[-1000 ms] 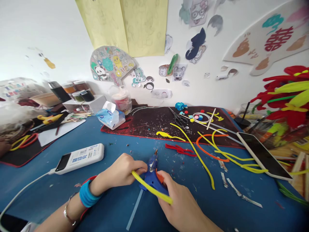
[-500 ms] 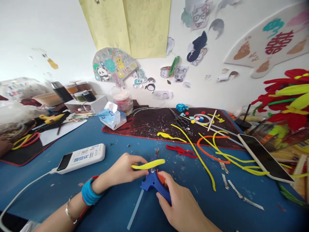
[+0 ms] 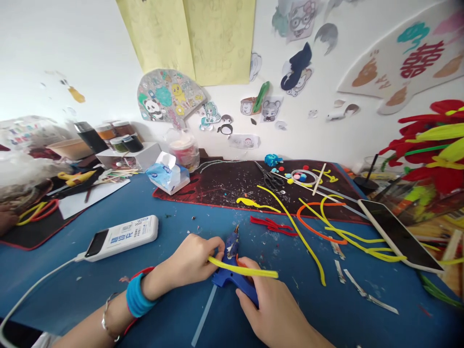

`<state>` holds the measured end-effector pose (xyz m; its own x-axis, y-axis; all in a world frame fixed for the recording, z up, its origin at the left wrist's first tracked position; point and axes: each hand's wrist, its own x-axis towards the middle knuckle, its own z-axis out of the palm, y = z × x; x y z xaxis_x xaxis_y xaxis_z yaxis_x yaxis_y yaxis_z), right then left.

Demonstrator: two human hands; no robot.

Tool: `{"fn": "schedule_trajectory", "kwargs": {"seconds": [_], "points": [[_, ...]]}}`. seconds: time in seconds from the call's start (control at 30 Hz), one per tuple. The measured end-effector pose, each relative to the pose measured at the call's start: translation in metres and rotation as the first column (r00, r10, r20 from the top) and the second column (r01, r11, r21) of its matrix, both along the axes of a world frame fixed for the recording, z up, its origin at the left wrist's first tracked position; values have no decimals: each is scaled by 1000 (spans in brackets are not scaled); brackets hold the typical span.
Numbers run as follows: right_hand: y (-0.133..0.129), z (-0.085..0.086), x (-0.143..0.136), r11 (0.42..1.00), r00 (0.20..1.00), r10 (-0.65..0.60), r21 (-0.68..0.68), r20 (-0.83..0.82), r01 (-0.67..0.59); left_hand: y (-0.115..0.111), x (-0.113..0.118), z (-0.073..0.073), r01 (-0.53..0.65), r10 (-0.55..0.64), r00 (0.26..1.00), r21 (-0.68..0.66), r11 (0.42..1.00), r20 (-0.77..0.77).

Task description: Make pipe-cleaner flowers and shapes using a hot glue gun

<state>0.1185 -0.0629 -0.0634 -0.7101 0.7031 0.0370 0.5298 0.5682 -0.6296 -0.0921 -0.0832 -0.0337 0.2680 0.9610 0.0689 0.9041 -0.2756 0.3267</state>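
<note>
Left hand [image 3: 194,258] reaches in from lower left, fingertips pinched on yellow strip [image 3: 246,270] — right hand [image 3: 266,302] part-curled, gripping blue glue gun [image 3: 232,278], nozzle away.

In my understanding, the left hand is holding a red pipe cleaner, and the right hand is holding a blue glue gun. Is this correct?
Not quite: the pipe cleaner in the left hand is yellow, not red, as the head view shows. The rest is correct: the right hand is holding a blue glue gun.
</note>
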Motion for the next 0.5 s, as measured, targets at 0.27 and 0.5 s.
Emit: {"fn": "schedule_trajectory", "kwargs": {"seconds": [0.27, 0.5], "points": [[-1, 3, -1, 1000, 1000, -5, 3, 19, 5, 14, -43, 1, -458, 459, 874, 45, 888, -160], [-4, 4, -2, 1000, 1000, -17, 14, 14, 17, 19, -64, 10, -571, 570, 821, 19, 821, 34]]}}
